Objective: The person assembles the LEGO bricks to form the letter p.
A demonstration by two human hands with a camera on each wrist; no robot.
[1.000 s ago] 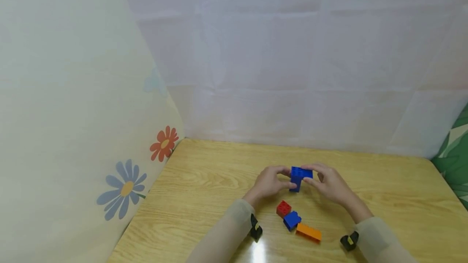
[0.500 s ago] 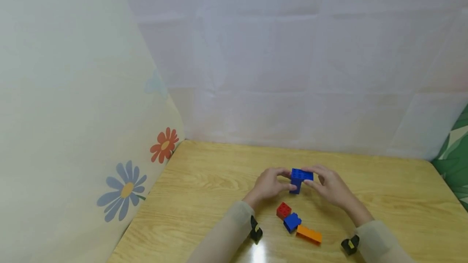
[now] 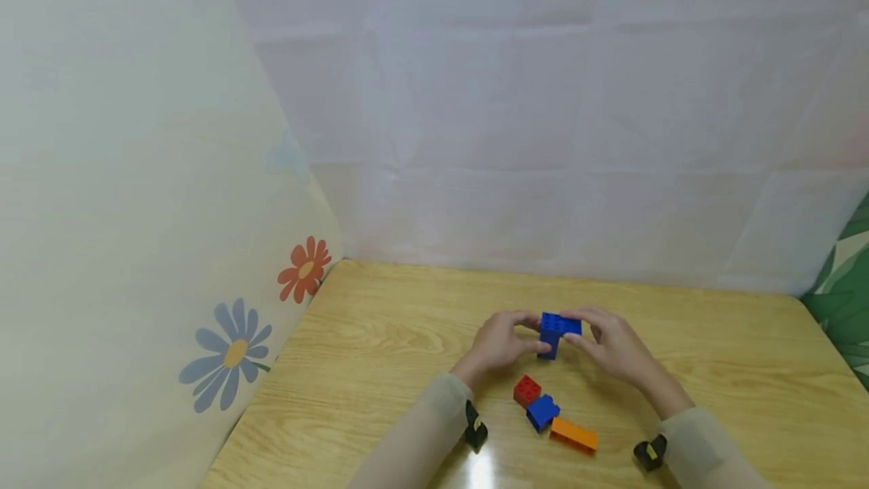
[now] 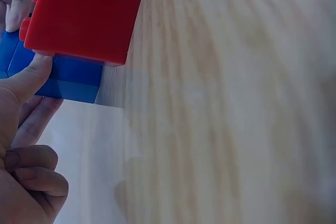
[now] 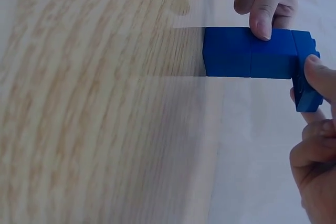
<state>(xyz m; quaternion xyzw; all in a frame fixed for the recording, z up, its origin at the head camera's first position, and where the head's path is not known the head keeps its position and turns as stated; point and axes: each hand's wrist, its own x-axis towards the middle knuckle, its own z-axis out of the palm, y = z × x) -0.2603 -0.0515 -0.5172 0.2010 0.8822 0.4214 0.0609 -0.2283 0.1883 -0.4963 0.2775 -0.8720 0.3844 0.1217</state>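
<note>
A stack of blue toy building bricks stands upright on the wooden table, topped by a flat-looking blue brick that juts out to the right. My left hand pinches the upright part between thumb and fingers. With thumb and fingertips, my right hand grips the jutting end of the top brick. The right wrist view shows the blue stack side-on, with the right hand at its studded top and the left thumb on its side. The left wrist view has the blue stack partly behind a red brick.
Nearer the body, a red brick, a blue brick and a long orange brick lie close together between the forearms. A white cloth hangs behind the table, and a flowered sheet hangs at left.
</note>
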